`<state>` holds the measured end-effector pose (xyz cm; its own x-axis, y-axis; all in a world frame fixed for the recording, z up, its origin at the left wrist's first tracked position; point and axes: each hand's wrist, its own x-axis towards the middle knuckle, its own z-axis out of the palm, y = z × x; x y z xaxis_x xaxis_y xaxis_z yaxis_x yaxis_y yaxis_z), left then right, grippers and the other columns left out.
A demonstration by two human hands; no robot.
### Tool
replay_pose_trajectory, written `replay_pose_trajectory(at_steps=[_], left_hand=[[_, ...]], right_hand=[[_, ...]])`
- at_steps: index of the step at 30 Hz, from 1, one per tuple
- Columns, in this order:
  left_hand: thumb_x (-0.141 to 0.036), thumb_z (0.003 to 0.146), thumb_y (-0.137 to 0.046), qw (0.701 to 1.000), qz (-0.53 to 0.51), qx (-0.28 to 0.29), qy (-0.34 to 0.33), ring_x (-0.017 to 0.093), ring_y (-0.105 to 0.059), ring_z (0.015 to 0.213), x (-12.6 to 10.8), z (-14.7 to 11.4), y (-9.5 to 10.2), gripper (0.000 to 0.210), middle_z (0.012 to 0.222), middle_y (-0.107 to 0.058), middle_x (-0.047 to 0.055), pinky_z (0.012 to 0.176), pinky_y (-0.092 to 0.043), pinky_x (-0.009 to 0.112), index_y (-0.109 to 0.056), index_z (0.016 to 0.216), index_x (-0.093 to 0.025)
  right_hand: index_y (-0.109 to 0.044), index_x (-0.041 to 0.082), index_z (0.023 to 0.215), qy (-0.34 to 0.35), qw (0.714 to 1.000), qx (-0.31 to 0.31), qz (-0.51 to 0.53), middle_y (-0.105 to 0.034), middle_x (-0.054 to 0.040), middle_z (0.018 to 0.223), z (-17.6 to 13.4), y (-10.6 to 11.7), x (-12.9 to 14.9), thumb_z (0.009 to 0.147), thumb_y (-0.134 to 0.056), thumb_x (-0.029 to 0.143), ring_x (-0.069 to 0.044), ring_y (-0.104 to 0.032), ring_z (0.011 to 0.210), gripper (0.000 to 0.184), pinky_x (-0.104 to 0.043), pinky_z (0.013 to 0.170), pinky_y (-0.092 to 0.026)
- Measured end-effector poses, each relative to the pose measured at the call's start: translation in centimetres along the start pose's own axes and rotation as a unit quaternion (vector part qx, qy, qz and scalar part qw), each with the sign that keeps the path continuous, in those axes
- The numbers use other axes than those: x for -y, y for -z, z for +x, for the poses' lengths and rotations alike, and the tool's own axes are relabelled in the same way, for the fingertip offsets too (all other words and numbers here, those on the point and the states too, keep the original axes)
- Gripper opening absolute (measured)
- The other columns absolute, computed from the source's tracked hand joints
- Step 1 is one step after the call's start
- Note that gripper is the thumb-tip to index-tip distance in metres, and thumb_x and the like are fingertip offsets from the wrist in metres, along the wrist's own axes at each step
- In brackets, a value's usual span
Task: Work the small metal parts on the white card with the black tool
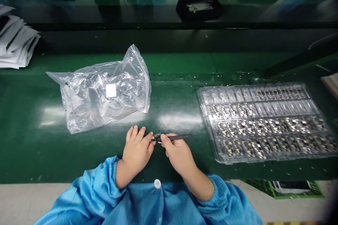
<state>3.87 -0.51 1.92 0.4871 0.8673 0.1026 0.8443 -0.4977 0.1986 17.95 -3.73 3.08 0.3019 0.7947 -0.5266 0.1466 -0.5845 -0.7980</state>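
1. The left hand [136, 150] rests on the green worktop [31, 140], fingers curled, thumb and forefinger pinching a small dark component [156, 137].
2. The right hand [177, 152] is closed around a slim dark tool [180, 136], which lies roughly level with its tip at the component.
3. The component sits between the two hands at the near middle of the worktop, just in front of the person's blue sleeves [100, 186]. Its detail is too small to make out.
4. Judgement: the step in hand appears to be fine work on this single piece with the tool, the left hand steadying it.
5. A clear tray [266, 121] of many like parts in rows lies to the right, well apart from the hands. A crumpled clear plastic bag [102, 89] lies to the left, beyond the left hand.
6. Judgement: the next move calls for a firm pinch and a steady tool tip, since the piece is small and could slip on the smooth surface.
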Motion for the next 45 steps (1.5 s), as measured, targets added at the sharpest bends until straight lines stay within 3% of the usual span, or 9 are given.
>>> replay_pose_trajectory(at_steps=[45], left_hand=[[-0.033, 0.079, -0.051, 1.000, 0.005, -0.007, -0.002, 0.031, -0.053, 0.104, -0.04, -0.03, -0.06, 0.026, 0.107, -0.063, 0.009, 0.091, -0.040, 0.046, -0.066, 0.099, -0.024]], right_hand=[[-0.059, 0.019, 0.080, -0.028, 0.999, 0.019, 0.018, -0.058, 0.0014, 0.062, 0.39, -0.20, 0.16, 0.078, -0.047, 0.050, -0.013, -0.056, 0.050, 0.033, -0.023, 0.049, -0.044]])
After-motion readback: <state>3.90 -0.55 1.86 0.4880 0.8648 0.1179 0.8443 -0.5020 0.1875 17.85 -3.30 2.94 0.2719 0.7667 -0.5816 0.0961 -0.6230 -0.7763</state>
